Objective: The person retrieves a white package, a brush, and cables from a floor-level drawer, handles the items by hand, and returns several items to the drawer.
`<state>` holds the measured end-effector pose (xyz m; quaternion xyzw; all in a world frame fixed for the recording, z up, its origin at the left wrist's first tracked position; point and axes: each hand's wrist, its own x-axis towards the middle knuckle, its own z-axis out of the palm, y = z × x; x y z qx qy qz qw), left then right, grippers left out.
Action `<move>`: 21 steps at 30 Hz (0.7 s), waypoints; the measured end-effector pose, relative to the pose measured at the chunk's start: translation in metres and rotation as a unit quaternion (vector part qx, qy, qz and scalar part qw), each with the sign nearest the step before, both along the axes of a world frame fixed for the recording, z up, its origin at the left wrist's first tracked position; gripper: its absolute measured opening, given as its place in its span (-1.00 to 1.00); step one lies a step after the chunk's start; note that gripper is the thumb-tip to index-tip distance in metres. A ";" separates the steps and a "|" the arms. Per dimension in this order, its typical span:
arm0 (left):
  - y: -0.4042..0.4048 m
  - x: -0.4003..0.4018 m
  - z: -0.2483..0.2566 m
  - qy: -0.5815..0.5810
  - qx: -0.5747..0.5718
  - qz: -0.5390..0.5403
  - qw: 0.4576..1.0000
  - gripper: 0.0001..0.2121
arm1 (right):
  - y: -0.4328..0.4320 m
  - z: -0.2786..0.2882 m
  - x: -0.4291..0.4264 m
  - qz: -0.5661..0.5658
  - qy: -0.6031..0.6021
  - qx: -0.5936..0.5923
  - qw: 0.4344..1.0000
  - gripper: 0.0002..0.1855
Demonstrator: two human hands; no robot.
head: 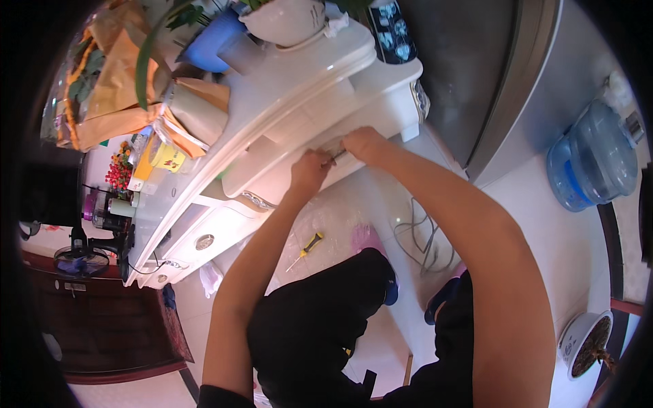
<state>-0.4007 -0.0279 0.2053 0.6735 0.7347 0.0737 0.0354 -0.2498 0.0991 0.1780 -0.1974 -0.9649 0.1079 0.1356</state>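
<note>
Before me stands a glossy white cabinet (201,176) with a drawer (245,176) pulled out. My left hand (312,171) is at the drawer's front, its fingers pinched around a small dark metal part (336,153), perhaps a handle. From the other side my right hand (363,145) reaches the same part with curled fingers. Its fingertips are mostly hidden, so its grip on the part is unclear. Below my hands, a yellow-and-black screwdriver (310,247) lies on the tiled floor (326,270).
A grey cable (423,245) lies looped by my feet. At right are a blue water bottle (592,158) and a potted plant (586,347). The cabinet top bears a wrapped bouquet (117,92), a white pot (285,23) and a black fan (84,260). A plastic bag (210,278) is on the floor.
</note>
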 end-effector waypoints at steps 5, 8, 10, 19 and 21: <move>0.003 -0.006 0.001 -0.050 0.117 0.002 0.992 -0.84 | 0.015 -0.018 -0.011 -0.013 0.073 -0.034 0.997 -0.81; -0.001 -0.010 0.001 -0.072 0.075 0.041 0.994 -0.81 | 0.004 -0.030 -0.011 -0.016 0.130 -0.083 0.988 -0.84; -0.003 -0.010 0.002 -0.086 0.083 0.069 0.990 -0.81 | -0.001 -0.032 -0.006 -0.036 0.215 -0.188 0.958 -0.86; -0.031 0.010 0.011 -0.139 0.057 -0.013 0.989 -0.83 | -0.017 -0.030 0.029 0.041 0.196 -0.169 0.965 -0.89; -0.047 0.016 0.009 -0.145 0.037 -0.006 0.989 -0.82 | -0.032 -0.026 0.043 0.047 0.201 -0.159 0.966 -0.90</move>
